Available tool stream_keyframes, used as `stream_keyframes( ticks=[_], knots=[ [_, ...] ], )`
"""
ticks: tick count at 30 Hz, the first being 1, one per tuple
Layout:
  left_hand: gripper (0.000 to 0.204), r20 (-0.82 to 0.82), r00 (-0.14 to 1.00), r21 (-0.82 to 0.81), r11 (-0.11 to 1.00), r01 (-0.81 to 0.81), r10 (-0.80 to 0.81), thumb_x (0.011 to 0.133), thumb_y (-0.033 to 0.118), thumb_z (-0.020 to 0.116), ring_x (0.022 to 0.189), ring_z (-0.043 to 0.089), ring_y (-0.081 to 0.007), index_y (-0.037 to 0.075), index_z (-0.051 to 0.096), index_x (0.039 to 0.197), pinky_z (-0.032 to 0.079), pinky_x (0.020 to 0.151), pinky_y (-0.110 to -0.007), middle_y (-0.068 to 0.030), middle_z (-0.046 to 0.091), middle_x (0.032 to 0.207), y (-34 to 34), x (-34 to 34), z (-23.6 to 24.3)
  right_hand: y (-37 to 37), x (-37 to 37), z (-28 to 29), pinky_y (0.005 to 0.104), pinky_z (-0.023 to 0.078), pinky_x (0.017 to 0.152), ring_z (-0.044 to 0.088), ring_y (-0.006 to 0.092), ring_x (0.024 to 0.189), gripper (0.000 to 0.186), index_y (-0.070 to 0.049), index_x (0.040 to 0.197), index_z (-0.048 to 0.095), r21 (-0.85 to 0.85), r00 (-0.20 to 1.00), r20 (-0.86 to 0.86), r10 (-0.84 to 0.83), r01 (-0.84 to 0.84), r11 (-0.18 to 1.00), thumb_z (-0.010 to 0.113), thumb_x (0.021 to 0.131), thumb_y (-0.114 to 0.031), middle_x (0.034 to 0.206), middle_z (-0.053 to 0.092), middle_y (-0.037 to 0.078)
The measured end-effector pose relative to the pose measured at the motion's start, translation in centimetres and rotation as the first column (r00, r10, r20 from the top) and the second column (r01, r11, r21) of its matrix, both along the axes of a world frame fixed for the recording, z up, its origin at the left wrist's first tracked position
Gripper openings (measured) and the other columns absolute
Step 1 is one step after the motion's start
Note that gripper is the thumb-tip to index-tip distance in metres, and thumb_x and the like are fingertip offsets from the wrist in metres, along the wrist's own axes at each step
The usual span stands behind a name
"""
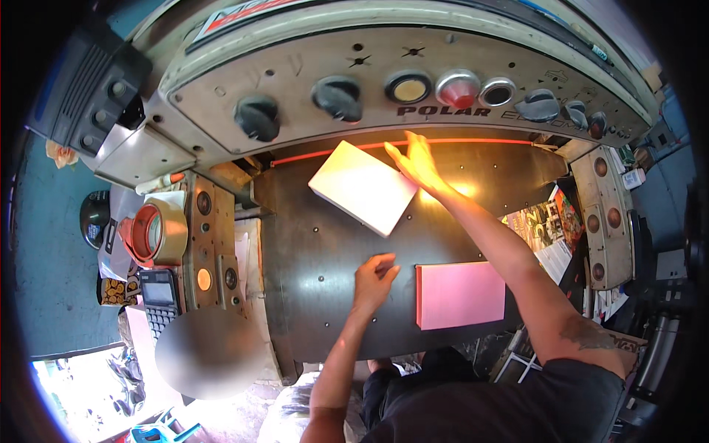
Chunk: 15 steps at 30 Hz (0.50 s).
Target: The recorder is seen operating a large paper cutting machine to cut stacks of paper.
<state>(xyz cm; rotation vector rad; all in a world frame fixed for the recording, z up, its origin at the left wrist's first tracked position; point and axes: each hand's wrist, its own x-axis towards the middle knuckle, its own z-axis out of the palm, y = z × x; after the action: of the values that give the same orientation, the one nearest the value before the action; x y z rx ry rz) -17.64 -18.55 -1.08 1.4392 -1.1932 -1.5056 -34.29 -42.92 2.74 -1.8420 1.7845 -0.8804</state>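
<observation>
- While the thick, rectangular white paper block (362, 188) lies askew on the far part of the dark metal table (295, 251), one corner points toward the near side; glare washes out its top.
- Right hand (419, 168): open, thumb spread from fingers, at the block's right corner. Contact: cannot tell.
- Left hand (373, 282): fingers loosely bent, thumb apart, nothing seen in it; near side of the block, just short of its near corner.
- Handling (judgement): a flat palm along one side, met by the other hand opposite, should turn the block without fanning its sheets. Pushing one corner alone could shear the layers.
- Thin red line (303, 157) runs left to right; the block's far corner reaches it. Useful for judging angle.
- Flat, rectangular pink paper stack (461, 295), red along its left side: near and right, apart from the block. Low right forearm could brush it.
</observation>
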Motion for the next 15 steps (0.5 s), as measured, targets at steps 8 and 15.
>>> stream_keyframes(
  ticks=[8, 15],
  knots=[
    [0.068, 0.522, 0.703, -0.560, 0.816, -0.144, 0.483, 0.067, 0.012, 0.088, 0.103, 0.053, -0.0329, -0.001, 0.054, 0.124, 0.046, 0.091, -0.043, -0.0159, 0.060, 0.108, -3.1, 9.0, 1.8, 15.2, -2.2, 1.7, 0.0413, 0.048, 0.098, 0.058, 0.0344, 0.117, 0.083, 0.001, 0.140, 0.044, 0.338, 0.981, 0.045, 0.186, -0.190, 0.922, 0.084, 0.073, -0.028, 0.127, 0.058, 0.022],
    [0.049, 0.570, 0.696, -0.590, 0.807, -0.025, 0.438, 0.068, 0.005, 0.082, 0.099, 0.055, -0.0400, -0.003, 0.060, 0.112, 0.045, 0.088, -0.048, -0.0188, 0.061, 0.104, -7.9, 10.0, 0.0, 13.7, -0.5, -1.3, 0.0417, 0.052, 0.090, 0.063, 0.0385, 0.104, 0.058, -0.001, 0.121, 0.059, 0.029, 0.988, 0.050, 0.147, -0.148, 0.988, 0.078, 0.067, -0.004, 0.113, 0.065, 0.022]
  ],
)
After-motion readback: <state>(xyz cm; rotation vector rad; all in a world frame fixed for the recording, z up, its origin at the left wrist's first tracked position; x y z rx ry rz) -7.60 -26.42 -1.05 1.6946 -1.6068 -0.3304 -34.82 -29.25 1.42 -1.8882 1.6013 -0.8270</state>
